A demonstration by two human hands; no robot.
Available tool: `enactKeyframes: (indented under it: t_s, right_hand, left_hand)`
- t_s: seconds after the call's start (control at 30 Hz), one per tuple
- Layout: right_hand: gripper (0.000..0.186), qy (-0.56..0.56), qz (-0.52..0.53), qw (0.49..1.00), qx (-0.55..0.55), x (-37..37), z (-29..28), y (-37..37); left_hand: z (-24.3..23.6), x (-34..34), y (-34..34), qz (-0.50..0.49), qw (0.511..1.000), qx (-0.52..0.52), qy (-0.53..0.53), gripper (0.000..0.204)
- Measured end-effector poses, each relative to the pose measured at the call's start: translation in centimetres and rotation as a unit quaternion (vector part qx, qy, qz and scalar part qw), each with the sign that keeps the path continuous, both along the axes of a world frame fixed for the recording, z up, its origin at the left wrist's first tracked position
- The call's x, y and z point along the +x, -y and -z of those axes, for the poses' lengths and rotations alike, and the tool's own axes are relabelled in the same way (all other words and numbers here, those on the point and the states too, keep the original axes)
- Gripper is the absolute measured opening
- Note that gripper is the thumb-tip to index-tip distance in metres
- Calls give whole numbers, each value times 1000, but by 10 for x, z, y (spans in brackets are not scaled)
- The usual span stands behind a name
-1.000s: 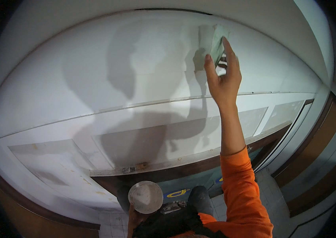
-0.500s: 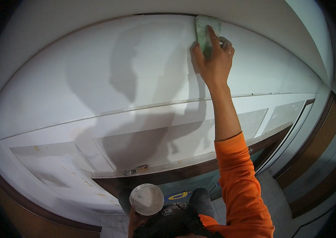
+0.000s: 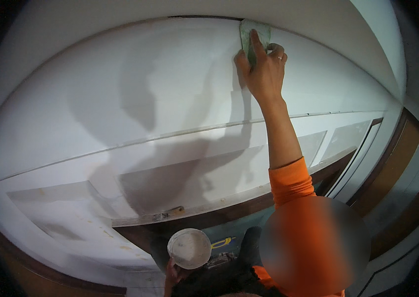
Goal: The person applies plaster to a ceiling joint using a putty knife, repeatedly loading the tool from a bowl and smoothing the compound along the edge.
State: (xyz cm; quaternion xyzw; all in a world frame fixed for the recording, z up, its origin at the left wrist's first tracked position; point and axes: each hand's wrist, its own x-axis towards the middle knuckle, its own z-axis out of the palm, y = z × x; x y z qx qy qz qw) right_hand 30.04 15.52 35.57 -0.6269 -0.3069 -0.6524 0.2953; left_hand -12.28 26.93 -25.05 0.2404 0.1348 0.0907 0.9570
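Observation:
High on the white wall panel (image 3: 184, 64), my right hand (image 3: 265, 72) grips a flat green spreader (image 3: 247, 32) smeared with white. Its index finger lies stretched along the spreader's face, and the thumb presses at the left edge. The spreader's top reaches the seam where the panel meets the overhanging surface above. Low in the view, my left hand (image 3: 171, 272) holds a round bowl (image 3: 189, 249) by its left side. Pale, whitish paste coats the inside of the bowl. Most of the left fingers are hidden beneath it.
Below the panel runs a ledge (image 3: 239, 194) with a small scraper-like object (image 3: 170, 214) on it. Dark wooden trim (image 3: 209, 218) lies under the ledge. A yellow item (image 3: 222, 243) shows beside the bowl. Wood-framed panels (image 3: 392, 153) stand at right. Shadows fall across the wall.
My right hand and the spreader sit slightly farther left in the view, still at the top seam. The bowl in my left hand appears slightly farther right. The whole view has shifted a little.

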Motion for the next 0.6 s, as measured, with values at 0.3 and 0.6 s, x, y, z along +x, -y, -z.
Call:
enactKeyframes:
  t_s: [0.3,0.6]
  right_hand:
    - [66,-65,9,995,-78,-10,-14,16]
    - [58,-133,-10,980,-151,-36,-41,34]
  left_hand:
    - [-1,5,2,42,997,39,-60,82]
    - [6,7,-7,56,998,-2,-33,88]
